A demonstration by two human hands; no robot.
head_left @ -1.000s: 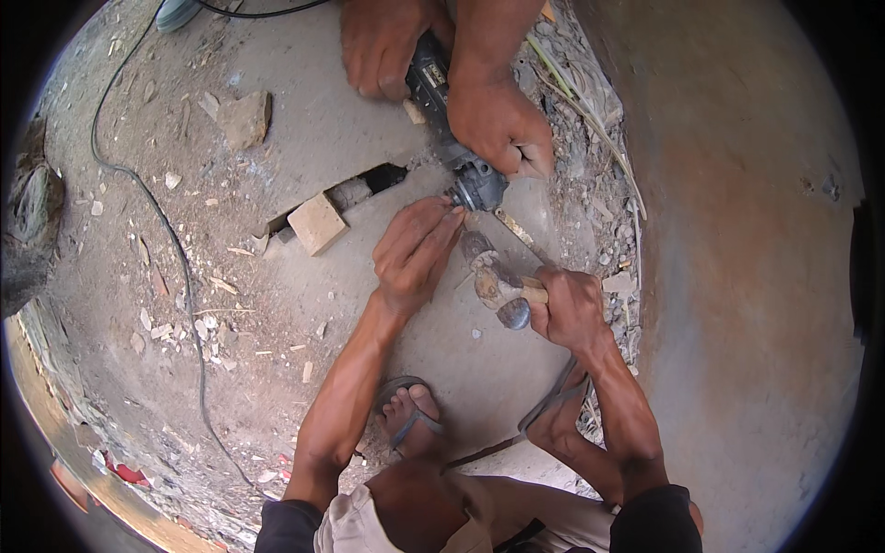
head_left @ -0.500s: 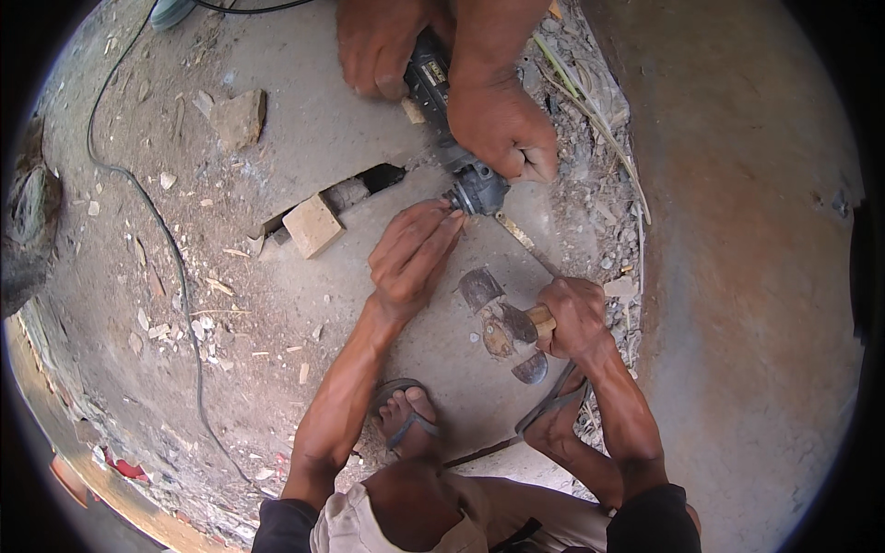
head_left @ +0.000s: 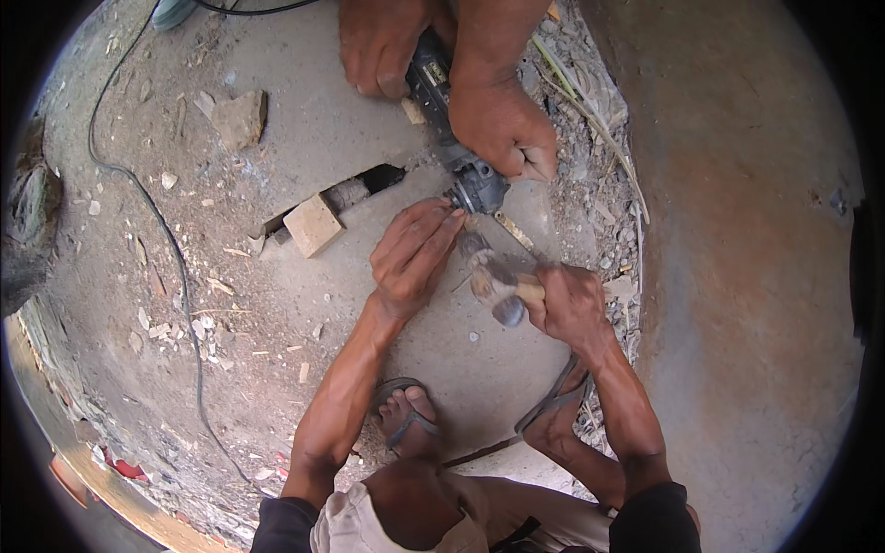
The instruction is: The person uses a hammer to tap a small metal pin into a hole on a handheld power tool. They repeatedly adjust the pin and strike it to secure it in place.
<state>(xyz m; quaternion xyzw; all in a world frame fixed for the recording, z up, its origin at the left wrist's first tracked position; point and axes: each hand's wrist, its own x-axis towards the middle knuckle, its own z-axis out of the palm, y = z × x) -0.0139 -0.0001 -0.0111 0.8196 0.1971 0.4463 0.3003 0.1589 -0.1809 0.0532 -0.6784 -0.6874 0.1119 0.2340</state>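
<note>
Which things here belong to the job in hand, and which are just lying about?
In use:
hammer, in right hand
angle grinder, left hand at its head, co-worker's hands on it

Apparently just lying about:
tan block
stone
wood chips

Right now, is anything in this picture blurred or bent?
Head view: the hammer looks smeared, probably by motion, while the left hand and grinder are crisper; head view: fisheye distortion curves the tan strip at lower left, and the corners go black.
</note>
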